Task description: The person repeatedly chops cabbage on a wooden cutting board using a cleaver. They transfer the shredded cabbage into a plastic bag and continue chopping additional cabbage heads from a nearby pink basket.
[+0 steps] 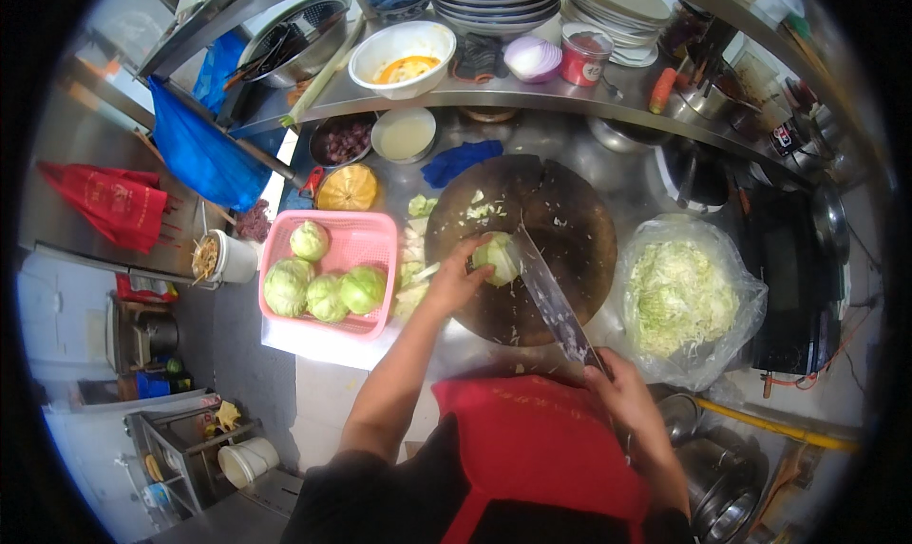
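Note:
On a round wooden chopping block (570, 287), my left hand (459, 277) grips a pale green piece of cabbage (502, 257) from its left side. My right hand (621, 384) is closed around the handle of a cleaver (552, 298). Its long blade slants up to the left, with the far end beside the cabbage's right side; whether it touches is hard to tell. Small cabbage scraps (484, 210) lie on the block's far part. Right of the block, a clear plastic bag (744, 294) holds a heap of shredded cabbage (684, 294).
Left of the block stands a pink plastic basket (328, 336) with several whole cabbages (288, 287). Cabbage trimmings (412, 259) lie between them. A blue cloth (463, 162) lies behind the block. The metal shelf edge (527, 101) runs above, carrying a white bowl (363, 73) and stacked plates (627, 16).

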A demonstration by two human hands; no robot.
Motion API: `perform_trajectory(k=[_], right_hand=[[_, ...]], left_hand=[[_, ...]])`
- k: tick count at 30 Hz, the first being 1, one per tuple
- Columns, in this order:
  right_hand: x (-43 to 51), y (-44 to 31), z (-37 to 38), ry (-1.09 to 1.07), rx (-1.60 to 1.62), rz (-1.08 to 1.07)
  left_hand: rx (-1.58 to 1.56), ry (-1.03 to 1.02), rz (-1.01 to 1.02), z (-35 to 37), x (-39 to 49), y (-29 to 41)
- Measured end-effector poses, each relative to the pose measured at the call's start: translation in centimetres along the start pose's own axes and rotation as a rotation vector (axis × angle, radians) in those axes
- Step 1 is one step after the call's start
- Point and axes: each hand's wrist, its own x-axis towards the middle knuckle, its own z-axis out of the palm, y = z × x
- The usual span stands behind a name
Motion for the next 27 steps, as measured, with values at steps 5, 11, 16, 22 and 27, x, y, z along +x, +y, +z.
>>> perform_trajectory(k=[5,11,16,22,27], right_hand=[[-2.6,-0.1,-0.6,-0.008,-0.099,0.057],[-3.0,0.0,-0.4,0.04,0.075,0.085],[-2.1,-0.3,0.2,-0.019,0.093,0.048],[-0.8,-0.2,0.5,0.015,0.014,0.027],[-1.3,0.8,0.3,-0.022,-0.088,0.033]], left_hand=[[-0.062,0.018,0.025,-0.1,0.2,0.3],[-0.014,0.016,0.007,0.1,0.1,1.0],[0.063,0.068,0.139,0.3,0.1,0.6],[0.062,0.058,0.114,0.1,0.1,0.4],[-0.011,0.024,-0.005,-0.3,0.9,-0.5]])
